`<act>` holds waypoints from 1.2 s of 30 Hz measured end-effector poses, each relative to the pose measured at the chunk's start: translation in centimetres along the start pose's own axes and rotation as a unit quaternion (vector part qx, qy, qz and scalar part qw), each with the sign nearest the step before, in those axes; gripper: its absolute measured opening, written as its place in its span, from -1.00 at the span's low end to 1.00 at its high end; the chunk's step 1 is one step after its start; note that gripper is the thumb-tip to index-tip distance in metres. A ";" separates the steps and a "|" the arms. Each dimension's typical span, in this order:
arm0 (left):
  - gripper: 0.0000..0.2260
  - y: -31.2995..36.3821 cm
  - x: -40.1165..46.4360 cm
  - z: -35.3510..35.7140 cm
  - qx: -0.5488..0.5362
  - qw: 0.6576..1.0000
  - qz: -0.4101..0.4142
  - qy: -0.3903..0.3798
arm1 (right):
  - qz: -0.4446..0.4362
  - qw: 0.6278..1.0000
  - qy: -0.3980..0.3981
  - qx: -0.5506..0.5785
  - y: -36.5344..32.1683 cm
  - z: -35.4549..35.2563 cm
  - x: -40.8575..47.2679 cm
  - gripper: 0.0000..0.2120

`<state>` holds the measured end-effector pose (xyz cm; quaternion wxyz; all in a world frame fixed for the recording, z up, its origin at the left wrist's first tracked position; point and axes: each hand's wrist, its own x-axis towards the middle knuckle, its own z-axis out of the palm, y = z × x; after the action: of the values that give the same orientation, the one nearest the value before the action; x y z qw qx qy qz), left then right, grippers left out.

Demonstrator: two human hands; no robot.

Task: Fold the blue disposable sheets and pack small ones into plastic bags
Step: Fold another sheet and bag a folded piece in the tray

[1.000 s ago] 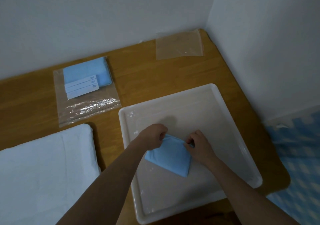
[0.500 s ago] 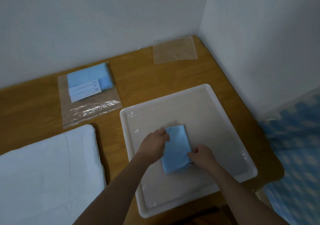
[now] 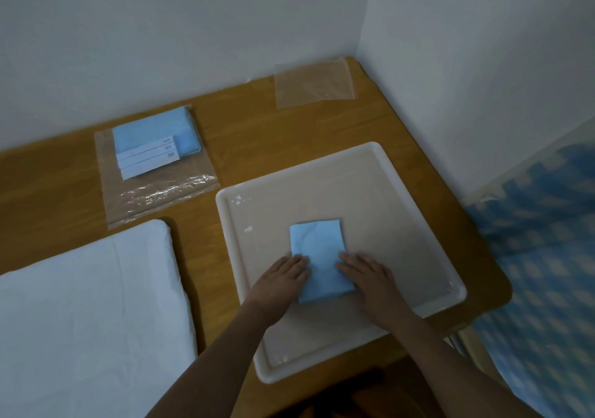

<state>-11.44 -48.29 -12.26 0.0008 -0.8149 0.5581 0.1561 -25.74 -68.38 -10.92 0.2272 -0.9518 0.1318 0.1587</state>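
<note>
The folded sheet (image 3: 317,258), long axis 12-to-6 on the tray (image 3: 370,172), is pressed by flat left hand (image 3: 283,277) at 9 and right hand (image 3: 367,276) at 3, equally near, nothing gripped.

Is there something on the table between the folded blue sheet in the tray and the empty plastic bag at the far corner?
Nothing visible: between the folded blue sheet and the empty plastic bag lie only the tray's rim and bare table.

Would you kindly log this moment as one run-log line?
step: flattening fold | left hand: pressing folded blue sheet | right hand: pressing sheet | where: white tray
</note>
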 end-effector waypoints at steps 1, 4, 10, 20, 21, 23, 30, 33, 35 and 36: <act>-0.48 0.0 0.2 0.0 0.001 1.000 0.001 -0.009 | 0.005 1.000 -0.003 0.000 -0.1 0.0 0.0 -0.32; -0.52 0.1 0.5 -0.1 -0.023 0.999 -0.003 -0.023 | 0.016 1.000 -0.012 0.014 -0.2 -0.1 0.2 -0.27; -0.68 0.3 0.3 -1.7 -0.283 0.954 -0.087 0.043 | 0.016 0.998 -0.040 0.041 0.2 0.0 0.1 -0.25; -0.84 0.6 0.7 -3.1 -0.442 0.863 -0.215 0.114 | 0.090 0.976 0.116 0.161 -1.8 -0.2 1.9 -0.90; -0.85 0.5 0.8 -3.3 -0.453 0.852 -0.236 0.114 | 0.096 0.976 0.113 0.160 -2.0 -0.4 2.1 -0.85; -0.88 0.4 1.2 -3.4 -0.474 0.829 -0.277 0.104 | 0.094 0.982 0.107 0.127 -2.2 -0.7 2.8 -0.82; -0.70 0.0 2.9 -3.1 -0.449 0.818 -0.342 0.109 | 0.122 0.988 0.090 0.042 -3.0 -1.7 5.5 -0.71; -0.63 -0.2 3.6 -3.0 -0.414 0.824 -0.373 0.106 | 0.154 0.985 0.069 0.048 -3.1 -1.7 6.5 -0.69; -0.65 0.0 4.0 -2.8 -0.389 0.828 -0.391 0.104 | 0.178 0.978 0.071 0.081 -2.9 -1.6 6.7 -0.68; -0.70 0.1 4.1 -2.7 -0.379 0.826 -0.403 0.107 | 0.190 0.974 0.073 0.098 -2.9 -1.6 6.9 -0.68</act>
<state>-9.48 -52.54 -10.68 -0.3055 -0.9151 0.0729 0.2528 -18.13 -67.84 -10.96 0.2748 -0.8915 0.3414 0.1150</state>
